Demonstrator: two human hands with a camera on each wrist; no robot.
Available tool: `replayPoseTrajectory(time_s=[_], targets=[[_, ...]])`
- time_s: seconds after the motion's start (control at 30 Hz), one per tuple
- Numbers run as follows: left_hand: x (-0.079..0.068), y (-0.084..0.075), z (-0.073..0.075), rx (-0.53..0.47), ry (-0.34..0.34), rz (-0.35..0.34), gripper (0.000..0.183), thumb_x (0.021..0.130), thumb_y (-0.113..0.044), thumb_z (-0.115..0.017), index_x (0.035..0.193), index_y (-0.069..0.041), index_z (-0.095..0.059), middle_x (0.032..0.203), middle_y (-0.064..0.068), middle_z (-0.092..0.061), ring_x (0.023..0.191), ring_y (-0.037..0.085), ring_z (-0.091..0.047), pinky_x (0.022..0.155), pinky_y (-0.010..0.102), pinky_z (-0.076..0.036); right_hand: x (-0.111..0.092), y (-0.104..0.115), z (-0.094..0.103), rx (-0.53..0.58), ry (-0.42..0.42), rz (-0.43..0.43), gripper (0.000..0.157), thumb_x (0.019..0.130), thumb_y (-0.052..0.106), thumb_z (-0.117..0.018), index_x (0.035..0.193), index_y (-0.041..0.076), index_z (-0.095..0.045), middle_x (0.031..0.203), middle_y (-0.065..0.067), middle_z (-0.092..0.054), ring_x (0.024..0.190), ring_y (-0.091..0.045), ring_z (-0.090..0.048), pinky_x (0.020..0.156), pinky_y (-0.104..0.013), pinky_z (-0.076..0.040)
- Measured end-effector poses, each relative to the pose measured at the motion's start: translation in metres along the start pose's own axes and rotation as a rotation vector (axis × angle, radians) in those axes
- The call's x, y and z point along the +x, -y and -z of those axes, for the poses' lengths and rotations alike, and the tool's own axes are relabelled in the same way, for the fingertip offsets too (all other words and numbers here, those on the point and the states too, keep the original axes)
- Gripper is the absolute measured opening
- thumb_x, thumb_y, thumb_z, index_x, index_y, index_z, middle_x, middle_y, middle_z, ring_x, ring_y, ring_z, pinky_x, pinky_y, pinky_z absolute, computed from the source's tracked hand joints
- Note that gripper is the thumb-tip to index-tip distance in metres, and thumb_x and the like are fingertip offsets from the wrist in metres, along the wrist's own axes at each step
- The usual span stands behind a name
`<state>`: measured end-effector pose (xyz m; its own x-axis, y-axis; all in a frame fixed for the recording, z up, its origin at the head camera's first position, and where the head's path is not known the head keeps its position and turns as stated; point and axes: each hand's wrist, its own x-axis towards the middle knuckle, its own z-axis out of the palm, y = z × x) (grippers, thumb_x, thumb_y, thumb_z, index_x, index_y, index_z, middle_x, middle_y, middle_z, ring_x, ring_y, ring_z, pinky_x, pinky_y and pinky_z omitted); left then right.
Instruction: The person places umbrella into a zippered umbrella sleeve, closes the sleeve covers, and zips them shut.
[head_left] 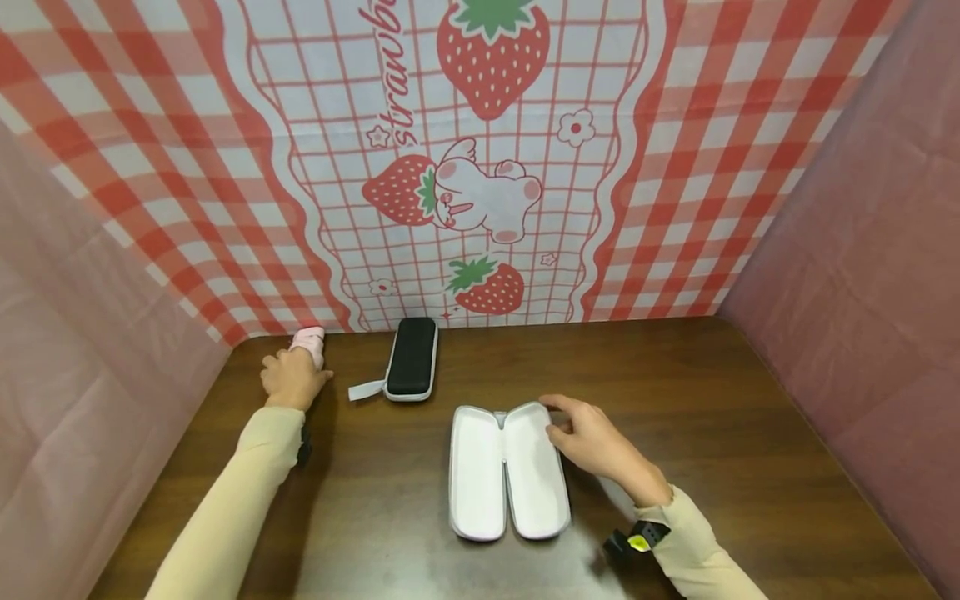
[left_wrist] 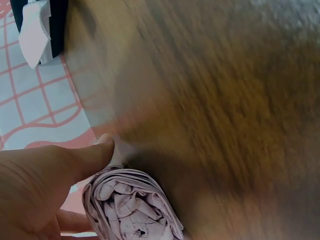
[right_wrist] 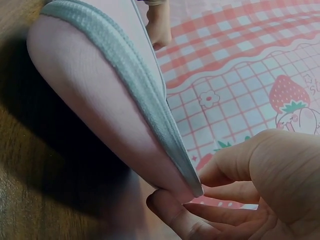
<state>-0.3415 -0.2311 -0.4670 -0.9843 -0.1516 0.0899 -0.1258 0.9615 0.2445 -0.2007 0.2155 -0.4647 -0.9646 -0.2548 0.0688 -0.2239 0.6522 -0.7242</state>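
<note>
At the table's back left corner, my left hand [head_left: 295,379] reaches over a rolled pink bundle [head_left: 307,343], thumb and fingers spread to either side of it. Seen end-on in the left wrist view, the bundle [left_wrist: 135,202] shows wrinkled, layered folds, and the thumb [left_wrist: 95,155] lies extended just past its edge. My right hand [head_left: 592,437] pinches the far right corner of an unzipped, spread-out case [head_left: 536,475]. Its two halves are white inside. The right wrist view shows the case's pale pink shell [right_wrist: 95,95] and grey zipper edge [right_wrist: 142,102] tilted beside the fingers.
A black zippered case [head_left: 412,357] with a pale strap [head_left: 366,390] lies near the back edge, between the bundle and the spread case. Behind the brown wooden table [head_left: 660,375] hangs a strawberry-print cloth [head_left: 570,192]. Pink cloths [head_left: 862,250] flank both sides.
</note>
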Motion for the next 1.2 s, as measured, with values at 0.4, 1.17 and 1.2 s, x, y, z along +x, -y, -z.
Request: replayPoseTrajectory(time_s=[0.4, 1.17, 1.2], targets=[[0.005, 0.002, 0.01, 0.039, 0.036, -0.087, 0.038, 0.079, -0.011, -0.073, 0.102, 0.019, -0.063, 0.109, 0.044, -0.064, 0.095, 0.061, -0.062, 0.079, 0.066, -0.051, -0.002, -0.002, -0.001, -0.004, 0.003, 0.005, 0.044, 0.095, 0.002, -0.062, 0.138, -0.007, -0.058, 0.128, -0.031, -0.066, 0.095, -0.025, -0.075, 0.073, -0.034, -0.062], [0.009, 0.025, 0.03, -0.076, 0.165, -0.042, 0.047, 0.081, -0.023, -0.081, 0.102, 0.014, -0.062, 0.096, 0.033, -0.066, 0.086, 0.051, -0.067, 0.062, 0.056, -0.055, 0.0, -0.002, -0.002, -0.015, -0.002, 0.022, 0.044, 0.095, 0.003, -0.063, 0.137, -0.006, -0.058, 0.125, -0.03, -0.067, 0.094, -0.025, -0.075, 0.073, -0.033, -0.062], [0.009, 0.026, 0.03, -0.078, 0.167, -0.048, 0.046, 0.081, -0.023, -0.081, 0.101, 0.014, -0.062, 0.095, 0.033, -0.066, 0.085, 0.05, -0.067, 0.061, 0.055, -0.054, 0.0, -0.001, -0.002, -0.016, -0.003, 0.019, 0.044, 0.095, 0.003, -0.063, 0.137, -0.006, -0.058, 0.126, -0.03, -0.067, 0.094, -0.024, -0.075, 0.073, -0.033, -0.062]])
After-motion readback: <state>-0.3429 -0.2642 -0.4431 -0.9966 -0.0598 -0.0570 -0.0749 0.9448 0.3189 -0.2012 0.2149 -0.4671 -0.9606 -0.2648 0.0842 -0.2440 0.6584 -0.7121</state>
